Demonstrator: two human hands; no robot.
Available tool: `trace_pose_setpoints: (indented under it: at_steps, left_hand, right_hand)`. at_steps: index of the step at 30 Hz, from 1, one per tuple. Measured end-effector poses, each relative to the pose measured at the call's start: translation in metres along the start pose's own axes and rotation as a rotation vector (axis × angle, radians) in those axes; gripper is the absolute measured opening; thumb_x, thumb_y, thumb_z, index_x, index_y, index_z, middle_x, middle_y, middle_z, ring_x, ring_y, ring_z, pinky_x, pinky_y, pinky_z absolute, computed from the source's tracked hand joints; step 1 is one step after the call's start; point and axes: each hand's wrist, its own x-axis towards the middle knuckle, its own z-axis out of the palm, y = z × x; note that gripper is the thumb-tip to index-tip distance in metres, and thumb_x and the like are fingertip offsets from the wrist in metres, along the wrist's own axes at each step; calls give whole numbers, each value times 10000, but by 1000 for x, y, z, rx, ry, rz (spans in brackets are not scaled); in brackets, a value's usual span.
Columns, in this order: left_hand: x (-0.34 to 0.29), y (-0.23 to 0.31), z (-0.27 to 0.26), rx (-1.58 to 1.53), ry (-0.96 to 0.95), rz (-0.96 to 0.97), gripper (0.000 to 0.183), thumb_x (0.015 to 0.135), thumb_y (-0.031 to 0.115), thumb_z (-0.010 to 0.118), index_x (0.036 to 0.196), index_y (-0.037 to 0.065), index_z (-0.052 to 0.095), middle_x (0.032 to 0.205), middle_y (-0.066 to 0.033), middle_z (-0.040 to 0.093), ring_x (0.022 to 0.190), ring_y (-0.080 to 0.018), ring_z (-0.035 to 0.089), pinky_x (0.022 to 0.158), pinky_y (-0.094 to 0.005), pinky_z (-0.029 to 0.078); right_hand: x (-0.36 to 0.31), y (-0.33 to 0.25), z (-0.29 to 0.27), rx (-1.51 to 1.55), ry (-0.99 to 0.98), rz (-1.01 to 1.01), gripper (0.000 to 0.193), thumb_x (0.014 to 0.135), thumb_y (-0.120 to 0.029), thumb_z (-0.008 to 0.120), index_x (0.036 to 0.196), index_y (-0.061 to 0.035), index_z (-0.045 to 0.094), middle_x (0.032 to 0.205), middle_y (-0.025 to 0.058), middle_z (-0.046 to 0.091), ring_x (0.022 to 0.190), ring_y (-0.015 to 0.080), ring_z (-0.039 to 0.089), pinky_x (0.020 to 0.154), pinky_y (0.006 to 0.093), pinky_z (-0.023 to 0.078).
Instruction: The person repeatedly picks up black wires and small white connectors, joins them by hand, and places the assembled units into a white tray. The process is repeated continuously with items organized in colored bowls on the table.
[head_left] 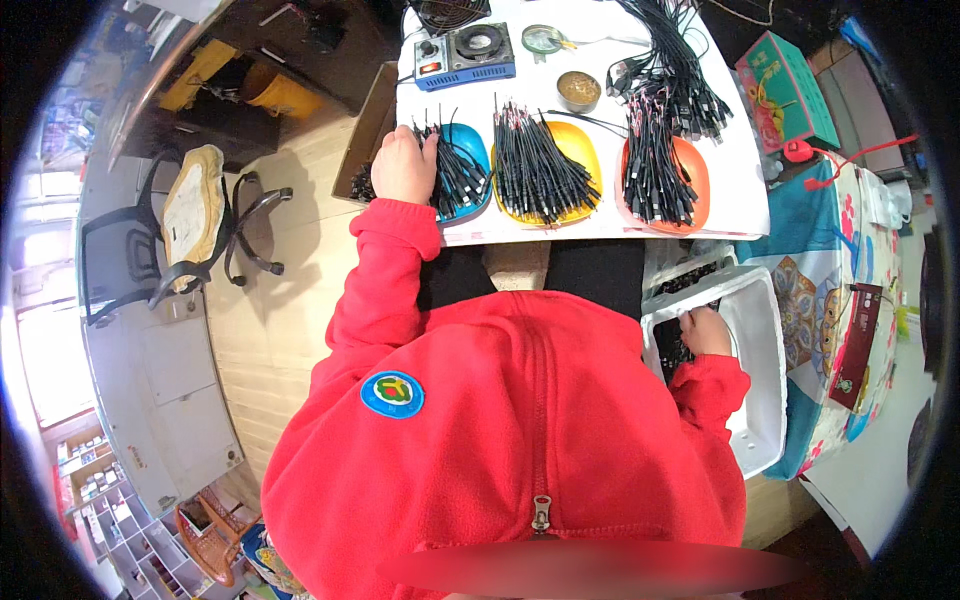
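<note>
My left hand point(404, 168) is at the left edge of a blue plate point(474, 146), fingers curled beside the black cables point(455, 178) heaped on it; what they hold is hidden. A yellow plate point(580, 150) in the middle and an orange plate point(694, 163) on the right carry more thin black cables with bare pinkish ends and metal plugs. Down at my right side, my right hand point(706, 332) reaches into a white foam box point(762, 340). Its fingers are closed among small dark pieces point(672, 345), and their grip cannot be made out.
On the white table point(600, 231) stand a blue-and-silver fan device point(465, 57), a small round tin point(578, 90), a magnifying glass point(543, 39) and a large cable bundle point(675, 70). A cardboard box point(372, 130) is left of it. A pink-green carton point(787, 90) stands right; an office chair point(190, 220) left.
</note>
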Motion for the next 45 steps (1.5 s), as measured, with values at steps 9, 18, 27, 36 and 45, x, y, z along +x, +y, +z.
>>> trace_pose_setpoints:
  at_steps: [9,18,27,36,45]
  left_hand:
    - [3,-4,-3,-426,-25,-174,203,815,170,677,801,-31,652,679,-178,635,636,-299,638,622,-362,493]
    - [-7,-17,-21,-777,245,-101,132,887,115,643,905,-16,628,715,18,581,639,-32,489,581,-192,409]
    - [-2,-14,-17,-894,55,-170,94,828,55,637,880,-18,611,778,-86,597,636,-125,605,564,-271,465]
    - [-2,-6,-22,-491,81,2,148,861,117,584,934,-4,628,749,-210,638,710,-367,640,645,-409,489]
    - [-15,9,-47,-1096,-83,-196,165,927,118,547,993,-17,616,653,-24,614,536,-28,469,479,-194,351]
  right_hand:
    - [44,-170,-105,500,293,-676,174,876,-163,572,834,5,591,713,179,616,668,348,620,610,422,472]
    - [143,-247,-85,202,429,-422,176,828,-176,595,800,-9,643,759,205,650,739,371,639,690,450,502]
    - [155,-244,-72,301,451,-494,178,818,-199,620,814,-24,653,799,199,661,777,364,643,715,452,499]
    - [152,-248,-81,430,478,-595,137,797,-160,626,841,-32,607,773,165,653,720,343,643,654,421,500]
    - [125,-250,-105,342,950,-845,142,774,-105,654,888,-90,571,771,93,616,677,274,620,569,365,486]
